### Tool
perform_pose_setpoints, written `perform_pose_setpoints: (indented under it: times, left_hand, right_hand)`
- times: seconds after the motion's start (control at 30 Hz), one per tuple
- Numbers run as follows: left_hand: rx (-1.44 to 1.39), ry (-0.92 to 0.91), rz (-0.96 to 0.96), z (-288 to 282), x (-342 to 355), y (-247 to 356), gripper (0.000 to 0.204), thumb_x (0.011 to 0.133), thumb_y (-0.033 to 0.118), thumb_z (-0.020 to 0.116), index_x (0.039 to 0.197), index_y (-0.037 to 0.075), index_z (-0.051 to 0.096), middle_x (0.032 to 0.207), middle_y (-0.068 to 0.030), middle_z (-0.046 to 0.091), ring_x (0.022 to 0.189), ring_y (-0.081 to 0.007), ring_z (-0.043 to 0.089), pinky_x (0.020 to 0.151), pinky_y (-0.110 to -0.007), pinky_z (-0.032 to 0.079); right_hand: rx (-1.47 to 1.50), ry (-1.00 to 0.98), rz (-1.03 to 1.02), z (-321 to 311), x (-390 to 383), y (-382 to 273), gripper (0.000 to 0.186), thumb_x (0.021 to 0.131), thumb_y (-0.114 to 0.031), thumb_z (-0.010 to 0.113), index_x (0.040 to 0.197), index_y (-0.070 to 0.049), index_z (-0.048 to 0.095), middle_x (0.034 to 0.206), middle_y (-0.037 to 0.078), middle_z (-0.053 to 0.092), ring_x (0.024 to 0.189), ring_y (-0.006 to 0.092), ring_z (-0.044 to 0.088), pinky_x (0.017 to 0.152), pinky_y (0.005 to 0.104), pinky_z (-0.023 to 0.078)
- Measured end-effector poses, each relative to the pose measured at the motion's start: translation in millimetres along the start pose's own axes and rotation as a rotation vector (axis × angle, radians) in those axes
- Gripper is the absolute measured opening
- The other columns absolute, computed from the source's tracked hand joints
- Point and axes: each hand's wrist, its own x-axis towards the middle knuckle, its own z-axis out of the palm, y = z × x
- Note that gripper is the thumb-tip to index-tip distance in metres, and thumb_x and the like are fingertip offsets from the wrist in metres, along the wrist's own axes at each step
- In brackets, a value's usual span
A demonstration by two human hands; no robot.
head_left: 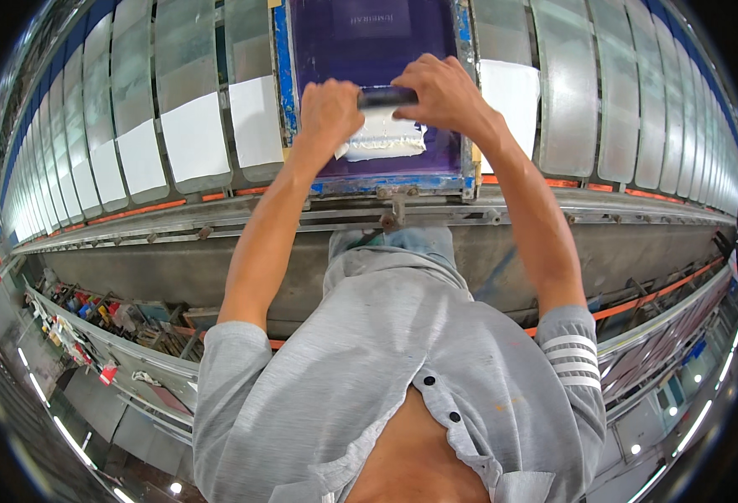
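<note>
Both of my hands grip the ends of a squeegee point(377, 98), a dark bar blurred by motion. My left hand point(331, 113) is closed at its left end. At the other end my right hand point(444, 94) has its fingers bent over the bar. The squeegee lies across a purple printing screen point(323, 50), set in a frame point(283, 75) spotted with blue. Thick white ink point(390, 138) is pooled on the mesh just nearer to me than the bar. A faint rectangular design shows at the screen's far part. The squeegee's blade is hidden.
Long rows of flat greyish panels point(562, 84) run to both sides. White sheets point(193, 138) lie on several panels at left, and another white sheet point(507, 105) is right of the frame. A metal rail point(218, 220) passes along the near edge. Behind me are shelves with assorted items point(126, 323).
</note>
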Motion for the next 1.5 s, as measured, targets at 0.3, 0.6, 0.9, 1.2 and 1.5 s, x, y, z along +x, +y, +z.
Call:
perform_pose_setpoints:
  times: [0.3, 0.6, 0.9, 1.2, 1.5]
  left_hand:
    - [-0.130, 0.095, 0.031, 28, -52, 13, 0.026, 0.078, 0.001, 0.065, 0.097, 0.013, 0.079, 0.094, -0.0055, 0.076, 0.089, -0.0237, 0.071, 0.087, -0.043, 0.038]
    - [-0.085, 0.335, 0.127, 62, -144, 33, 0.046, 0.070, -0.002, 0.066, 0.113, 0.010, 0.075, 0.108, -0.0078, 0.077, 0.095, -0.0255, 0.071, 0.089, -0.044, 0.037]
    - [-0.080, -0.058, 0.001, -14, 14, -2, 0.030, 0.075, 0.009, 0.067, 0.098, 0.017, 0.083, 0.087, -0.0137, 0.075, 0.083, -0.0320, 0.071, 0.077, -0.046, 0.045]
    - [-0.178, 0.029, -0.002, 14, -45, 12, 0.031, 0.077, 0.007, 0.065, 0.101, 0.017, 0.083, 0.089, -0.0112, 0.077, 0.080, -0.0312, 0.070, 0.078, -0.043, 0.042]
    - [-0.108, 0.083, 0.030, 21, -22, 4, 0.029, 0.077, 0.006, 0.067, 0.100, 0.015, 0.082, 0.090, -0.0082, 0.076, 0.082, -0.0275, 0.072, 0.077, -0.044, 0.040]
  right_hand:
    - [0.078, 0.211, -0.017, 73, -50, -25, 0.012, 0.077, -0.001, 0.066, 0.088, -0.005, 0.069, 0.092, 0.008, 0.065, 0.099, 0.0270, 0.063, 0.091, 0.0434, 0.049]
    - [0.037, 0.346, 0.042, 106, -127, -91, 0.038, 0.075, 0.000, 0.067, 0.112, -0.006, 0.072, 0.101, 0.007, 0.067, 0.108, 0.0240, 0.061, 0.099, 0.0461, 0.041]
    - [0.089, 0.191, 0.059, 47, 5, 6, 0.018, 0.081, -0.011, 0.071, 0.097, -0.013, 0.078, 0.094, 0.003, 0.069, 0.105, 0.0274, 0.060, 0.084, 0.0455, 0.045]
    - [0.196, 0.150, 0.092, 67, -42, -22, 0.027, 0.078, -0.005, 0.070, 0.102, -0.012, 0.079, 0.098, 0.004, 0.069, 0.109, 0.0262, 0.061, 0.088, 0.0461, 0.047]
    - [0.191, 0.303, -0.009, 70, -25, -3, 0.029, 0.075, -0.002, 0.074, 0.104, -0.007, 0.077, 0.098, 0.007, 0.070, 0.108, 0.0286, 0.063, 0.087, 0.0460, 0.049]
